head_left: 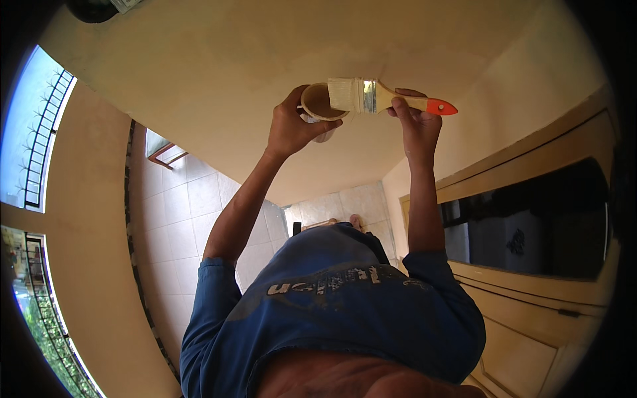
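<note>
My left hand [292, 124] is closed round a small round cup [315, 99], its thumb along the near side of the rim. Inside, the cup looks tan; how much is in it I cannot tell. A wide paintbrush [390, 99] lies level in my right hand [418, 123], which pinches its wooden handle just short of the red tip. The brush has a shiny metal band and pale, cream-coated bristles. Those bristles overlap the right side of the cup's mouth; whether they touch the rim I cannot make out.
A beige wall [252, 60] rises right in front of me. On the right stands a wooden door [517, 331] with a dark glass panel. Barred windows [46, 132] line the left. Pale floor tiles [176, 205] and a small wooden-legged seat [159, 149] lie below.
</note>
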Tool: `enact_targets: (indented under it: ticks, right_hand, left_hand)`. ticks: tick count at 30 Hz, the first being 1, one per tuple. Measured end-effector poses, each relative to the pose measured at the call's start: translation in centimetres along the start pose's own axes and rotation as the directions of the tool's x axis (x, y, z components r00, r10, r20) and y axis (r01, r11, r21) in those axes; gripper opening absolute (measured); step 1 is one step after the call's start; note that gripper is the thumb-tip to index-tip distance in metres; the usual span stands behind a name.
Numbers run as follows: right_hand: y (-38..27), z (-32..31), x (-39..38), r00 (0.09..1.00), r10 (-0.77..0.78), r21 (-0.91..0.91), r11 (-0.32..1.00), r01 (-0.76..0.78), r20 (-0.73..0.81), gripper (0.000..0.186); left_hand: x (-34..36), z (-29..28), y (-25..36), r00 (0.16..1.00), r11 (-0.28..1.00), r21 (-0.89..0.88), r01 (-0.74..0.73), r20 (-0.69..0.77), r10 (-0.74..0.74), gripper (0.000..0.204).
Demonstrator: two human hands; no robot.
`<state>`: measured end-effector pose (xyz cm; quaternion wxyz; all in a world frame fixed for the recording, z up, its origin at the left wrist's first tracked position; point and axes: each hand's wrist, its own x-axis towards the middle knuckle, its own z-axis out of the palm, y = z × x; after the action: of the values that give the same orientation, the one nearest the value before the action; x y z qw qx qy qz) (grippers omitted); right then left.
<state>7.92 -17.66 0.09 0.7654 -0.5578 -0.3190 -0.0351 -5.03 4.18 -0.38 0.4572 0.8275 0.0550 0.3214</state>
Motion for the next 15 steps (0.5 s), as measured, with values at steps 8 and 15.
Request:
enact_targets:
  ticks: [8, 15]
  right_hand:
    - [1.2, -2.0, 5.5, 0.995, -0.096, -0.018, 0.995, 0.096, 0.018, 0.027]
    - [4.1, -4.5, 15.8, 0.953, -0.132, -0.355, 0.907, 0.227, 0.274, 0.028]
  left_hand:
    - [0.5, 0.5, -0.5, 1.000, 1.000, -0.004, 0.004, -0.022, -0.004, 0.074]
    - [1.0, 1.3, -2.3, 0.999, 1.000, -0.010, 0.029, -0.031, -0.030, 0.074]
